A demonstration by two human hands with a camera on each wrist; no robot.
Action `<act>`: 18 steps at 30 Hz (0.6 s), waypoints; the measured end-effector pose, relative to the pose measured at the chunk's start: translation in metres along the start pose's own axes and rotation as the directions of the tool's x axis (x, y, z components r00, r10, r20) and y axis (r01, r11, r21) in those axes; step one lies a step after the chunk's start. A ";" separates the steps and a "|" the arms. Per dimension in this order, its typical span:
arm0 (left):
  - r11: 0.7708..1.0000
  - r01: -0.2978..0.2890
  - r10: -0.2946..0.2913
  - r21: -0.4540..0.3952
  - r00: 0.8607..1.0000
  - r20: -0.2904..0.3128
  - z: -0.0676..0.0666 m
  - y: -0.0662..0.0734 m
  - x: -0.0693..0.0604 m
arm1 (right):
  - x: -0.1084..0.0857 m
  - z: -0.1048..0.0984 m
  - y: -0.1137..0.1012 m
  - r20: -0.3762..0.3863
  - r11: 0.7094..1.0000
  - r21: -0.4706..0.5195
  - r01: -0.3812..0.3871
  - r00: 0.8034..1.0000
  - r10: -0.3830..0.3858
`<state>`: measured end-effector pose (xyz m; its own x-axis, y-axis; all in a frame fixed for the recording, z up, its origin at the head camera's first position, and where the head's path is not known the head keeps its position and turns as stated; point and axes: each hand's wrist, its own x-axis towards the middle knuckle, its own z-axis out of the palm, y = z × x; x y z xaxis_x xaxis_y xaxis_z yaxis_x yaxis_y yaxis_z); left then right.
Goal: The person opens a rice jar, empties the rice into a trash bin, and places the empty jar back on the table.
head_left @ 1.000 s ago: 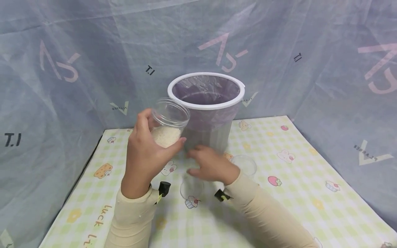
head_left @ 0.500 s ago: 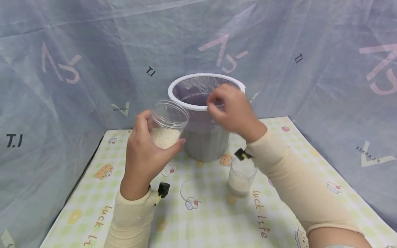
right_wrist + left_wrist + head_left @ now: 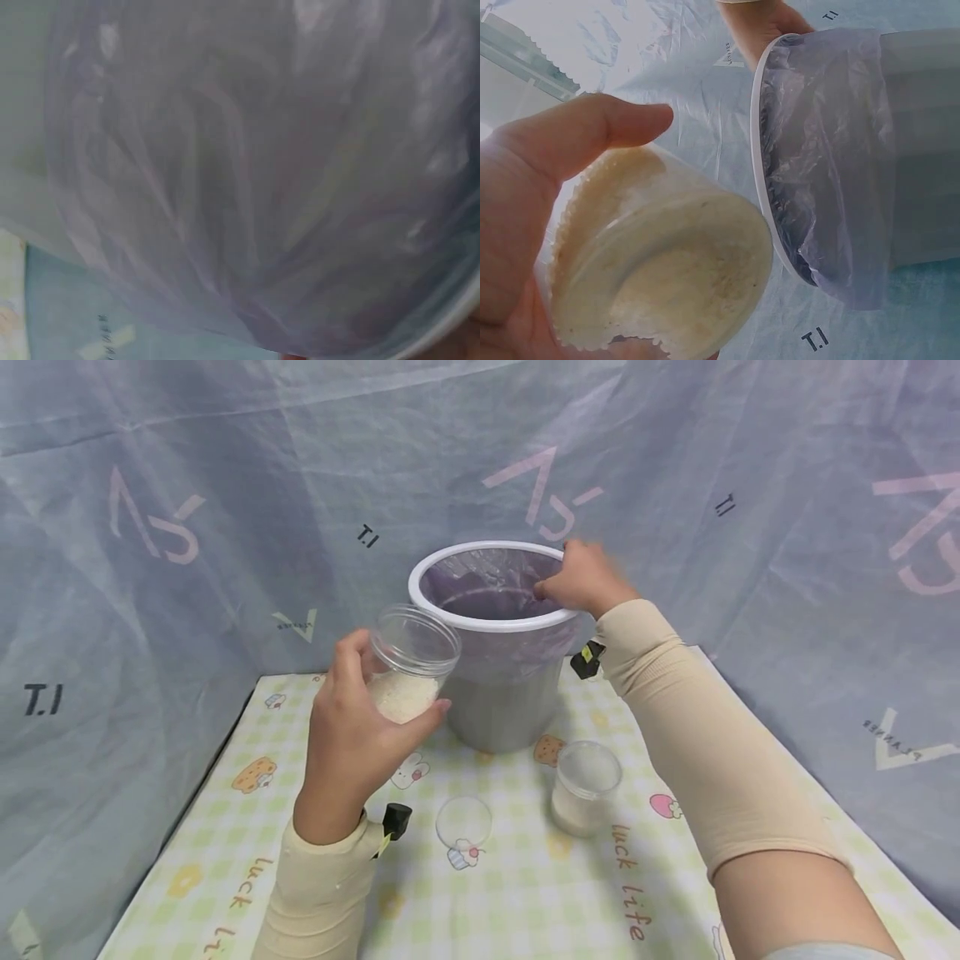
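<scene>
My left hand (image 3: 360, 718) holds a clear plastic jar (image 3: 414, 652) partly filled with pale, rice-like grains. The jar leans right, its uncovered mouth close to the left side of a grey trash can (image 3: 498, 710). In the left wrist view the pale grains (image 3: 682, 285) show through the jar's base. My right hand (image 3: 588, 578) grips the trash can's white rim (image 3: 495, 625) at the right, with some fingers inside. A translucent purple bag (image 3: 517, 652) lines the can and folds over its outside; that bag (image 3: 225, 187) fills most of the right wrist view.
A second clear jar (image 3: 587, 789) with pale contents stands on the table, right of centre. A clear round lid (image 3: 464, 823) lies flat nearer me. Checked cloth (image 3: 300, 877) covers the table, and grey-blue sheeting (image 3: 225, 485) hangs behind and at both sides.
My right hand has risen from low beside the trash can, over its front rim, to the right rim, which it now grips. The left hand and its jar have hardly moved.
</scene>
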<state>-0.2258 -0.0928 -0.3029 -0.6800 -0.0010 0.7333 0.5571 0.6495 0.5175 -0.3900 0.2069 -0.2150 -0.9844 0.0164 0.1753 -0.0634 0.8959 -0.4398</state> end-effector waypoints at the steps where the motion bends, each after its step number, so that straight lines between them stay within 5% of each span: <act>1: 1.000 0.000 0.000 0.002 1.000 -0.001 0.000 0.000 0.000 | 0.003 0.002 0.002 0.016 1.000 0.002 -0.001 1.000 0.001; 18: 1.000 -0.015 0.014 0.023 1.000 0.022 -0.003 0.001 0.008 | 0.009 0.009 -0.009 0.098 0.999 -0.020 -0.041 0.994 0.043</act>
<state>-0.2295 -0.0945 -0.2953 -0.6823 0.0251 0.7306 0.5557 0.6671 0.4962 -0.3996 0.1951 -0.2170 -0.9975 0.0112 0.0696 -0.0198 0.9033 -0.4286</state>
